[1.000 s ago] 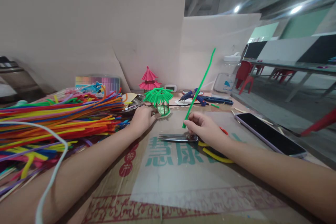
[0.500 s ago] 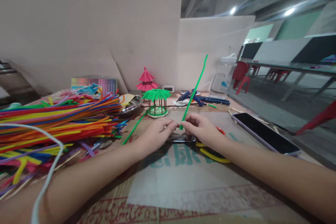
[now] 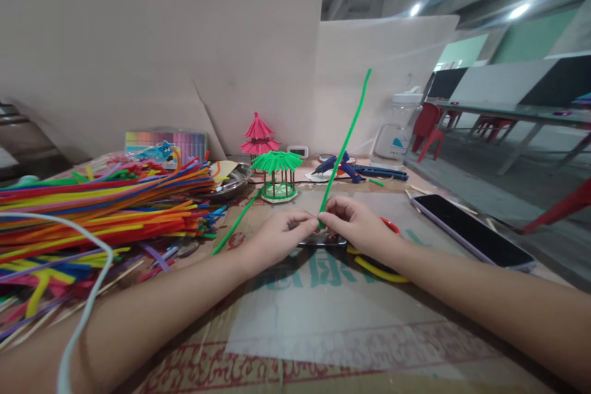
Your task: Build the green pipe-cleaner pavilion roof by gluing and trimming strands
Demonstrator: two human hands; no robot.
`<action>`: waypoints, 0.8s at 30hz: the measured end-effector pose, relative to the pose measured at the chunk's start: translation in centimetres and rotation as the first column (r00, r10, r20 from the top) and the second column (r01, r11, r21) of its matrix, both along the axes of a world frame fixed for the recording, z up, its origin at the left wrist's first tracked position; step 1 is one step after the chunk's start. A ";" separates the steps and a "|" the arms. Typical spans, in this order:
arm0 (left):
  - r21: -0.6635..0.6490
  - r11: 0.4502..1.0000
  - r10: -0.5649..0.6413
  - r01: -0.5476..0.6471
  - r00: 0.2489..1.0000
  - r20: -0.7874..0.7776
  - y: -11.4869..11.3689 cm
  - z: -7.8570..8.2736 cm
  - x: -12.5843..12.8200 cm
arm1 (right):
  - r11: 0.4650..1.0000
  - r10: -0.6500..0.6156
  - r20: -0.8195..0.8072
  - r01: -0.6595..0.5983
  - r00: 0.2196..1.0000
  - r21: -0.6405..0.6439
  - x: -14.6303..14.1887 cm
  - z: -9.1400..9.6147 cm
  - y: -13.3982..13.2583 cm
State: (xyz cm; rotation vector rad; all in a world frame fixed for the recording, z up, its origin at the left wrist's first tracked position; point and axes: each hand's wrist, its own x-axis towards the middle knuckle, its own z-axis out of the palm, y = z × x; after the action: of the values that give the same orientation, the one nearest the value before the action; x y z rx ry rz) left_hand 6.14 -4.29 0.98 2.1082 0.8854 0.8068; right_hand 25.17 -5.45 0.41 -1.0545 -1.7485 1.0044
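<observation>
A long green pipe cleaner (image 3: 346,141) stands tilted up and to the right from between my two hands. My right hand (image 3: 355,228) pinches its lower end. My left hand (image 3: 279,237) meets it there, fingertips pinched against the same end. Scissors (image 3: 323,240) with red and yellow handles lie on the cardboard under both hands. Just beyond stands a small green pavilion (image 3: 278,175) made of pipe cleaners, with a pink one (image 3: 259,137) behind it. A second green pipe cleaner (image 3: 235,221) lies flat to the left of my left hand.
A big heap of coloured pipe cleaners (image 3: 106,203) fills the left side, with a marker box (image 3: 166,144) behind. A blue glue gun (image 3: 341,167) lies at the back, a phone (image 3: 471,231) at the right, a metal dish (image 3: 231,183) near the heap. Cardboard walls stand behind.
My left hand left the green pavilion and came to the lower end of the pipe cleaner, joining my right hand. The pipe cleaner now stands a little steeper.
</observation>
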 end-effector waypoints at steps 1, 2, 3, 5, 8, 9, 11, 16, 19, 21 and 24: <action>-0.007 1.000 -0.011 0.011 1.000 0.000 0.0 0.0 0.0 | 1.000 -0.006 0.006 0.006 1.000 0.005 0.0 0.1 -0.1; -0.011 1.000 -0.024 0.024 1.000 -0.003 0.1 -0.1 0.0 | 1.000 -0.009 0.011 0.009 1.000 0.013 0.0 0.1 -0.1; -0.011 0.999 -0.036 0.036 0.999 -0.007 0.1 -0.1 -0.1 | 1.000 -0.009 0.018 0.009 1.000 0.021 0.0 0.2 -0.1; -0.008 0.999 -0.045 0.045 0.999 -0.014 0.2 -0.3 -0.1 | 0.999 -0.008 0.032 0.007 0.999 0.032 0.0 0.2 -0.2; -0.011 1.000 -0.012 0.011 0.999 -0.031 0.2 -0.4 0.0 | 1.000 0.001 0.053 -0.003 0.999 0.028 -0.1 0.0 -0.2; -0.009 1.000 0.005 -0.005 0.999 -0.039 0.2 -0.3 0.1 | 1.000 0.007 0.054 -0.008 0.998 0.024 -0.1 -0.1 -0.2; 0.022 0.999 0.037 -0.036 0.998 -0.058 0.0 -0.1 0.1 | 0.999 0.025 0.050 -0.026 0.998 0.020 -0.2 -0.1 -0.2; 0.065 0.994 0.095 -0.093 0.995 -0.038 -0.3 0.8 0.0 | 0.989 0.105 0.263 -0.129 0.959 0.076 1.4 2.3 -0.1; 0.083 0.988 0.131 -0.128 0.991 -0.028 0.0 1.0 -0.4 | 0.966 0.179 0.604 -0.256 0.777 0.043 3.6 4.4 -0.2; 0.124 0.981 0.152 -0.148 0.988 -0.027 0.4 1.0 -0.7 | 0.951 0.193 0.735 -0.309 0.650 0.023 5.0 5.2 -0.4; 0.162 0.969 0.189 -0.184 0.982 -0.017 0.8 1.4 -1.2 | 0.929 0.153 0.827 -0.364 0.541 0.066 6.2 5.3 -0.7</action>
State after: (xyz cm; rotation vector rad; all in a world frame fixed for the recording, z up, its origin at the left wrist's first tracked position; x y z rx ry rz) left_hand 4.99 -3.52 2.33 2.2049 1.0804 0.9715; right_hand 31.41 -6.12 5.66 -1.2169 -2.7843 0.4264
